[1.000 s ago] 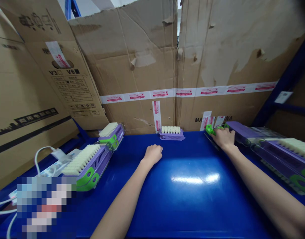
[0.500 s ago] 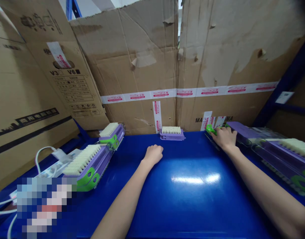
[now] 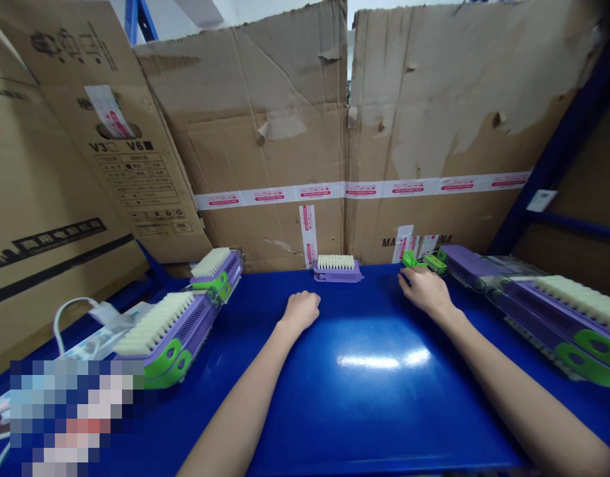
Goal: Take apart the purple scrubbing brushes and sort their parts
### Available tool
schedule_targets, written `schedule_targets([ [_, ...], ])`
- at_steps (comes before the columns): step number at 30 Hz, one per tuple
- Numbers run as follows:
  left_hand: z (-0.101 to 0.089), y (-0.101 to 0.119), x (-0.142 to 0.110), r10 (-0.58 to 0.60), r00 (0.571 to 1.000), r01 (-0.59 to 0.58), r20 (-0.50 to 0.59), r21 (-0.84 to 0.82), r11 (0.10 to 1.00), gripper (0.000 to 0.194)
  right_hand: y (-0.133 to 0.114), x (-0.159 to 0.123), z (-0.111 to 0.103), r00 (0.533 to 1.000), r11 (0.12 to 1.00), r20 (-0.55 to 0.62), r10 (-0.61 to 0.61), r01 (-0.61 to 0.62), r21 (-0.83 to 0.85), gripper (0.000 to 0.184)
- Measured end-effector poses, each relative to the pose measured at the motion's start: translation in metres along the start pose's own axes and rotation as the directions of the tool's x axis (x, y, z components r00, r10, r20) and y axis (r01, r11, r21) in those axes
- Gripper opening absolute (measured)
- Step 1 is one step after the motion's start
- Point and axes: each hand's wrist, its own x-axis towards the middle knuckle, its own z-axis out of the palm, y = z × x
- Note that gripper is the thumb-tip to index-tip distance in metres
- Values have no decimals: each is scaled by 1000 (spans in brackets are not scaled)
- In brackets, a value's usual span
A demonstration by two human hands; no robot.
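My left hand [image 3: 301, 310] rests as a loose fist on the blue table [image 3: 374, 397], just in front of a small purple brush block [image 3: 337, 268] with cream bristles. My right hand [image 3: 425, 291] lies on the table with its fingers curled, right in front of the green end [image 3: 424, 262] of a long purple brush unit [image 3: 528, 298]. A thin dark tip [image 3: 403, 278] pokes out by its fingertips; the hand seems closed on it.
Two purple-and-green brush units [image 3: 170, 328] [image 3: 218, 268] lie along the left side, next to white cables [image 3: 71, 311]. Torn cardboard boxes [image 3: 335, 132] wall off the back and left. A blue rack post [image 3: 548, 165] rises at the right.
My right hand has come off the green end of the right brush unit and drawn back a little onto the table. My left hand stays put. The view has shifted slightly.
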Motion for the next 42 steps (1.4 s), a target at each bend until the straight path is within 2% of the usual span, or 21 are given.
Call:
schedule_targets([
  [4, 0, 0, 0, -1, 1000, 1, 0, -1, 1000, 25, -1, 0, 1, 997, 1000, 66, 28, -29, 2, 33],
  [10, 1, 0, 1, 2, 1000, -2, 1, 1, 1000, 25, -1, 0, 4, 985, 1000, 170, 4, -3, -6, 32],
  [24, 0, 1, 0, -4, 1000, 4, 3, 6, 1000, 27, 2, -1, 2, 988, 997, 137, 72, -70, -17, 30],
  [37, 1, 0, 0, 6, 1000, -6, -7, 11, 1000, 27, 8, 0, 7, 972, 992, 198, 127, -126, -13, 29],
  [42, 1, 0, 1, 5, 1000, -5, -12, 16, 1000, 26, 6, 0, 7, 966, 994, 242, 95, -106, 30, 31],
])
